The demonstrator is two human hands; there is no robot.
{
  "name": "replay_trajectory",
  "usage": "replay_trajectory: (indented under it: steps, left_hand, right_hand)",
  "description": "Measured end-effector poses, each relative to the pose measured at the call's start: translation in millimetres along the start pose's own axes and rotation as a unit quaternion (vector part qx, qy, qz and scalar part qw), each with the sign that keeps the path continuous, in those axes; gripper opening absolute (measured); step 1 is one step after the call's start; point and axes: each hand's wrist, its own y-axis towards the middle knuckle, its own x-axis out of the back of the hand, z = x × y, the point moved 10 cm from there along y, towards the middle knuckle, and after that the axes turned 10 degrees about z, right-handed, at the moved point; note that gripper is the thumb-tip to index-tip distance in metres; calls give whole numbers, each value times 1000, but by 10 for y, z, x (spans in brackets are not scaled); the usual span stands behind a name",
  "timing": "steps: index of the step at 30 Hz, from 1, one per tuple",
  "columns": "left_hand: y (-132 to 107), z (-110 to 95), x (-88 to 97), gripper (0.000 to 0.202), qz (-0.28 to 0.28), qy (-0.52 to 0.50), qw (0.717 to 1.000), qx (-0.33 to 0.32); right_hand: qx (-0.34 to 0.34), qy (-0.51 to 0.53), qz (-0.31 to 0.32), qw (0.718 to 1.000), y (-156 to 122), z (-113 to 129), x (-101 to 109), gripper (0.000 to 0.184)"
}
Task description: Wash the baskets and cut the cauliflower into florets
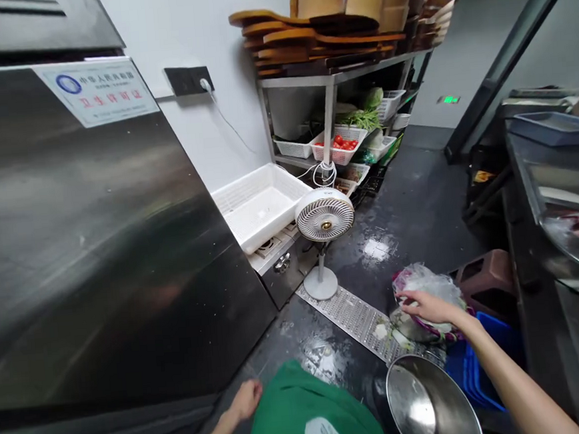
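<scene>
The right arm comes in from the lower right corner and stretches forward and inward, the forearm slanting up to a wrist that is nearly level, with the back of the right hand (pixel 429 306) uppermost and its fingers pointing left. Those fingers are extended and slightly parted, over the near side of a clear plastic bag (pixel 432 282) with purple edging. The left arm is lower and drawn in close to the body; the left hand (pixel 247 399) is beside the green apron (pixel 309 409), its fingers curled inward in a loose fist. From this angle I cannot tell whether the right fingertips touch the bag, nor whether the left fingers close on anything. The bag sits low on the right, at the far side of a steel pot (pixel 418 401) and in front of a brown plastic stool (pixel 490 281). It is a rounded, bulging bundle, its longer axis running across the view and sloping down to the right. Pale green scraps (pixel 383 331) lie just left of it on a perforated metal strip (pixel 352 316), whose long axis runs diagonally from the base of a white fan (pixel 326 219) toward the pot. The pot stands near the person, its round mouth facing up, the inside bright. Blue crates (pixel 498 354) are just right of the pot, below the right forearm.
</scene>
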Motion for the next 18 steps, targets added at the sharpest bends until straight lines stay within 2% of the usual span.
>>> replay_trajectory:
  steps: [3,5,8,11,13,15,18]
  left_hand:
    - [319,-284,624,5,-55,-21,997,-54]
    - [454,-554,966,18,-79,-40,992,-89]
    - [506,-1034,1360,29,-126,-74,977,-156]
    - [440,-1400,1627,32,-195,-127,949,-211]
    - [420,-1490,1738,34,-235,-179,930,-217]
    - [442,-1445,1822,36,-267,-243,913,-191]
    - [459,-1192,1939,40,-317,-372,864,-123]
  right_hand:
    - [46,-34,-2,998,373,693,362,44]
    - [84,-53,-24,995,653,1157,722,40]
    - [124,-87,-81,985,1189,1807,1330,36]
    - [160,-155,-143,964,1954,2427,1853,31]
    - [162,-229,-167,945,2631,2773,2071,29]
    - [128,-298,-157,933,3417,2986,2158,29]
    - [29,-350,-54,935,4559,2986,2023,32]
